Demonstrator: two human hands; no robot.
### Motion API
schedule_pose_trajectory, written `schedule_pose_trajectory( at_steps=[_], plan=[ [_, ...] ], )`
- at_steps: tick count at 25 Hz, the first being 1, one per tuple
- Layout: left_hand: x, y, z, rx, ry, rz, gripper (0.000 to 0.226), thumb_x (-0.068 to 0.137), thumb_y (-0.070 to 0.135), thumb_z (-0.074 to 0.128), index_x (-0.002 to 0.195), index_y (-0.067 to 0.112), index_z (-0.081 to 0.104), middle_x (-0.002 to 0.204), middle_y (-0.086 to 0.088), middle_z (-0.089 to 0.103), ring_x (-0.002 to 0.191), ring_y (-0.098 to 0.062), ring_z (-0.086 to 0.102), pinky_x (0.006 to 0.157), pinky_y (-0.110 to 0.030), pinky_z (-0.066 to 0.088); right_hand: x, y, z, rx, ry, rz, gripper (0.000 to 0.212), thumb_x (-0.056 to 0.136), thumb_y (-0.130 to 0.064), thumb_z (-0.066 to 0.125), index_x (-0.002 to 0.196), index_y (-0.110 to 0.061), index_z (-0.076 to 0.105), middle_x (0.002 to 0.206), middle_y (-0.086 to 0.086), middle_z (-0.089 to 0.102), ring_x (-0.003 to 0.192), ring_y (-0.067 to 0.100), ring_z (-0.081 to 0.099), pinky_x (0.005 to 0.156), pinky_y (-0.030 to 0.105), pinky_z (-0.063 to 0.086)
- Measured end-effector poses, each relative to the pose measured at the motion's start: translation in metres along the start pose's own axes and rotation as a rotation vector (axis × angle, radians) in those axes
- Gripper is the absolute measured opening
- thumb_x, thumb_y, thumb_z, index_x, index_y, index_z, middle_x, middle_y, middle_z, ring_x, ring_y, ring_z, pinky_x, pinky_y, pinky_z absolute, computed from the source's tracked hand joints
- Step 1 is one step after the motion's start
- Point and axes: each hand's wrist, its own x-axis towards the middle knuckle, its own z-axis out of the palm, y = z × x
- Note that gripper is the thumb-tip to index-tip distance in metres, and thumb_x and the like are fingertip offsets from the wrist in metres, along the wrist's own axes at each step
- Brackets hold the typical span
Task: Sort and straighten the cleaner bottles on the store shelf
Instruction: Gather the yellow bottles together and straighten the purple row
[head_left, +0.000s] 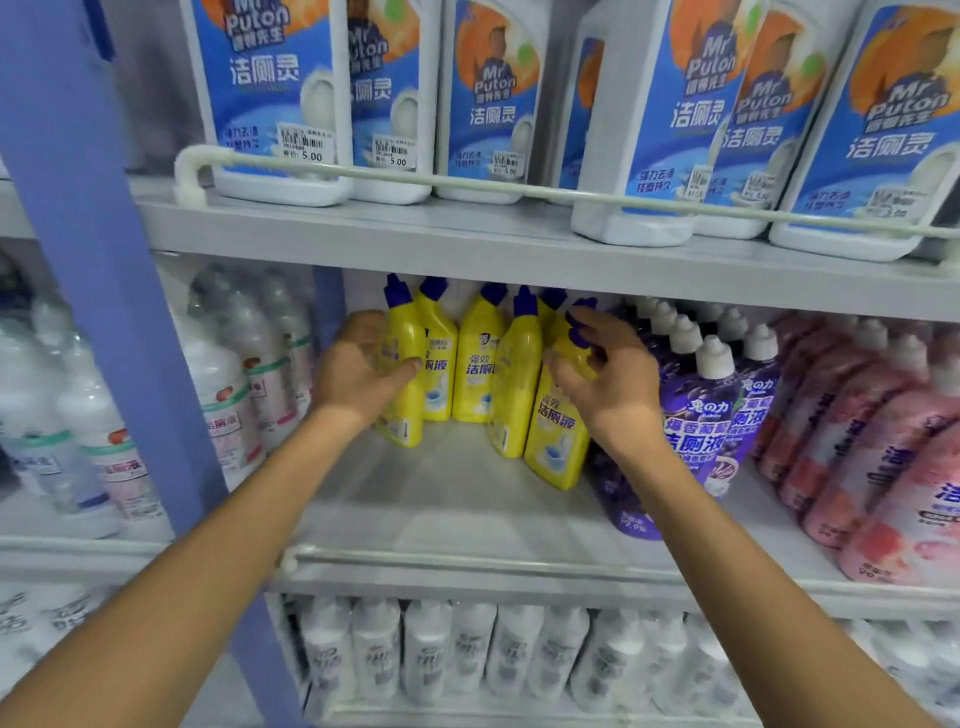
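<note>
Plastic looks stiff, slick, liquid-heavy; I'd take the waist. My left hand (358, 371) grips the leftmost yellow bottle (402, 421); my right hand (610, 379) clasps the front yellow bottle (553, 441) by its neck.

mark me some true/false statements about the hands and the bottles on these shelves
1. The left hand grips the leftmost yellow bottle. True.
2. The yellow bottles have white caps. False: their caps are dark blue.
3. The right hand holds the front yellow bottle near its neck. True.
4. Purple bottles stand left of the yellow ones. False: the purple bottles stand to their right.
5. Mr Puton bottles stand on the shelf above. True.
</note>
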Motion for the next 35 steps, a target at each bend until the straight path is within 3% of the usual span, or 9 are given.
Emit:
schedule_pose_trajectory(
  at_steps=[3,5,8,14,20,24,29,31,35],
  plan=[
    [0.028,-0.015,0.008,0.041,0.008,-0.109,0.088,0.068,0.021,0.093,0.143,0.014,0.047,0.142,-0.007,0.052,0.117,-0.019,0.056,0.101,-0.031,0.048,0.016,0.018,0.001,-0.138,0.040,0.024,0.072,0.078,-0.019,0.083,0.142,-0.011,0.052,0.127,0.015,0.062,0.115,0.032,0.059,0.096,0.028,0.044],
    [0.038,-0.025,0.018,0.051,-0.061,-0.155,0.102,0.053,0.034,0.095,0.141,0.018,0.046,0.140,-0.006,0.056,0.116,-0.020,0.061,0.103,-0.040,0.052,0.011,0.031,0.008,-0.158,-0.037,0.065,0.088,0.079,-0.013,0.082,0.153,-0.014,0.036,0.128,0.017,0.062,0.114,0.038,0.059,0.089,0.034,0.045],
    [0.045,-0.053,0.026,0.087,-0.092,-0.144,0.096,0.039,0.057,0.089,0.123,0.030,0.051,0.124,-0.002,0.066,0.105,-0.020,0.069,0.092,-0.048,0.059,0.007,0.041,0.015,-0.171,-0.035,0.043,0.093,0.083,-0.010,0.078,0.157,-0.023,0.024,0.120,0.017,0.066,0.104,0.042,0.063,0.079,0.040,0.051],
    [0.031,-0.052,0.016,0.121,-0.019,-0.061,0.085,0.044,0.062,0.092,0.117,0.034,0.058,0.112,0.004,0.071,0.099,-0.017,0.071,0.087,-0.044,0.060,0.009,0.035,0.005,-0.220,-0.127,0.035,0.087,0.083,-0.021,0.082,0.147,-0.033,0.025,0.109,0.008,0.067,0.095,0.037,0.065,0.079,0.047,0.056],
    [-0.012,-0.023,-0.006,0.183,0.011,-0.015,0.067,0.050,0.061,0.086,0.105,0.033,0.059,0.090,0.012,0.072,0.082,-0.009,0.070,0.073,-0.035,0.058,-0.006,0.004,0.022,-0.146,-0.227,0.048,0.085,0.084,-0.023,0.083,0.147,-0.038,0.027,0.119,0.004,0.066,0.101,0.028,0.067,0.086,0.045,0.058],
    [-0.039,-0.014,-0.021,0.225,0.019,-0.041,0.060,0.060,0.044,0.093,0.109,0.029,0.061,0.091,0.011,0.069,0.084,-0.007,0.068,0.064,-0.026,0.050,-0.009,-0.017,0.055,-0.041,-0.251,0.045,0.083,0.082,-0.025,0.085,0.146,-0.037,0.033,0.117,0.001,0.067,0.098,0.023,0.066,0.086,0.041,0.057],
    [-0.069,-0.020,-0.040,0.213,0.083,-0.035,0.083,0.049,0.064,0.085,0.120,0.039,0.052,0.111,0.005,0.064,0.098,-0.018,0.066,0.083,-0.038,0.057,-0.002,-0.040,0.103,0.043,-0.273,0.025,0.066,0.081,-0.030,0.085,0.138,-0.020,0.052,0.114,0.006,0.073,0.099,0.027,0.070,0.086,0.043,0.057],
    [-0.073,-0.022,-0.044,0.153,0.097,-0.089,0.082,0.050,0.057,0.088,0.118,0.032,0.050,0.109,0.006,0.066,0.100,-0.019,0.068,0.086,-0.041,0.058,0.002,-0.045,0.112,0.010,-0.297,0.000,0.059,0.082,-0.034,0.082,0.134,-0.019,0.057,0.115,0.006,0.073,0.102,0.028,0.070,0.087,0.043,0.056],
    [-0.080,-0.020,-0.048,0.161,0.103,-0.098,0.057,0.072,0.023,0.090,0.113,0.021,0.050,0.105,0.007,0.062,0.103,-0.017,0.064,0.082,-0.024,0.050,0.007,-0.046,0.109,-0.131,-0.276,-0.044,0.054,0.081,-0.034,0.081,0.127,-0.013,0.061,0.113,0.009,0.073,0.104,0.033,0.068,0.084,0.039,0.054]
  ],
)
